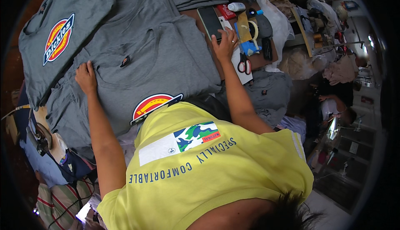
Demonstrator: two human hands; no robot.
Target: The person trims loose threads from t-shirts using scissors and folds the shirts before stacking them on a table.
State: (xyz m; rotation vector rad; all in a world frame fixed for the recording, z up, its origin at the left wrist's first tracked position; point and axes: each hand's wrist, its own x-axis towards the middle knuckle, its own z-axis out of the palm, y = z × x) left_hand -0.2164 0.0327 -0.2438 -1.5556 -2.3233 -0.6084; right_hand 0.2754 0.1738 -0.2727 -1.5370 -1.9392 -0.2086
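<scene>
**Left hand on gray shirt, right hand at phone**

Left hand: fingers loosely curled, tips down on the cloth. We can't tell whether they pinch any. Right hand: fingers spread, thumb apart, reaching over the lower end of the phone. We see no firm hold.

Gray shirt lies flat in front of us, a bit rumpled, collar away from the body, left fingers near one shoulder. Phone is beyond its right side, on the brown counter.

Our read: step in hand is steadying the shirt with the left while the right deals with the phone. Next move, if it's on the shirt, calls for freeing the right and a proper pinch at both shoulders. Watch the scissors, just below the right wrist.

Labels: small dark neck label inside the collar, too small to read. Front emblem is red, yellow and white with a dark blue edge; our yellow top covers its lower part. Left-hand neighbour shirt shows the full emblem with clear white lettering. The yellow top carries dark lettering, upside down from here, plus a white-and-camouflage panel.
</scene>
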